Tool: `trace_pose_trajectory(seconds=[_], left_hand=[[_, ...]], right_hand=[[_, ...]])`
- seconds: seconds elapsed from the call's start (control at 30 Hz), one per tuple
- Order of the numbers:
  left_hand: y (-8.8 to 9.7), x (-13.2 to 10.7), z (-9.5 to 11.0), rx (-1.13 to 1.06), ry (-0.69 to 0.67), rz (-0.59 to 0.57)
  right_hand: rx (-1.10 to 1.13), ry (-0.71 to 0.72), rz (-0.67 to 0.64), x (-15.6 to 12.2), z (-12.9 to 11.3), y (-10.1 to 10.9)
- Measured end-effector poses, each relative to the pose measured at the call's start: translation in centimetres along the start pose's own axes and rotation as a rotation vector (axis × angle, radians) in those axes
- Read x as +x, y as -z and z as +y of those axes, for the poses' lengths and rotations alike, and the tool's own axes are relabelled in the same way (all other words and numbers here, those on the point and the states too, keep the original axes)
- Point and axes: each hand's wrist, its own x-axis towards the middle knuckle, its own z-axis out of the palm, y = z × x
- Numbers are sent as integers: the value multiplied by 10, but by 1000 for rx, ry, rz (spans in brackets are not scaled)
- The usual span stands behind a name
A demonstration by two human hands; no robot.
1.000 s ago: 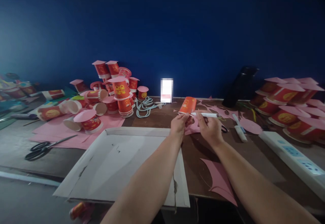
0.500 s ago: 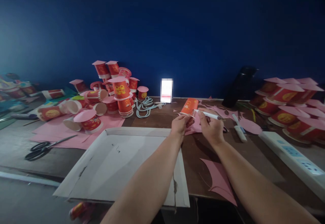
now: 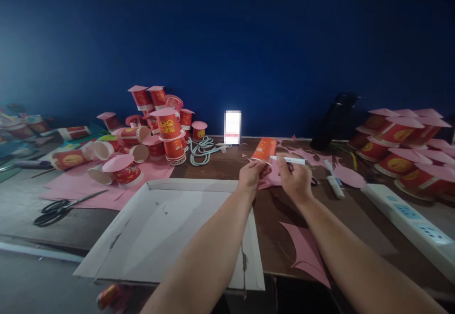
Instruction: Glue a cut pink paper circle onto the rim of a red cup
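A red paper cup (image 3: 264,148) with gold print is tilted in my left hand (image 3: 251,175), whose fingers close on its rim end. My right hand (image 3: 295,179) grips a white pen-shaped tube (image 3: 293,160), and its tip points left at the cup's side. Whether the tip touches the cup is hard to tell. Under both hands lies pink paper (image 3: 274,177) on the brown table (image 3: 270,238). Right of my right hand rest a white capped marker or glue tube (image 3: 335,187) and a round pink paper disc (image 3: 350,176).
An open white cardboard box lid (image 3: 192,228) lies before me. Red cups with pink paper tops (image 3: 169,125) are piled left, more (image 3: 401,131) stacked right. Scissors (image 3: 60,209), a power strip (image 3: 412,226), a coiled cable (image 3: 201,152), a lit phone (image 3: 232,127) and a dark bottle (image 3: 334,122) stand around.
The white tube's tip has shifted slightly left and down along the cup, and the tube lies flatter. Both hands keep their holds; the view has drifted a little.
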Motion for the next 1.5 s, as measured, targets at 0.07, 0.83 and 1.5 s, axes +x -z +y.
trace_pose_trajectory(seconds=[0.07,0.83,1.5], left_hand=[[0,0,0,35,29,14],[1,-3,1,63,21,-7],[2,0,-2,-18,-42,-50]], right_hand=[[-6,20,36,1,0,0],[16,-15,-12,1,0,0],[65,-42,-25,-1,-2,1]])
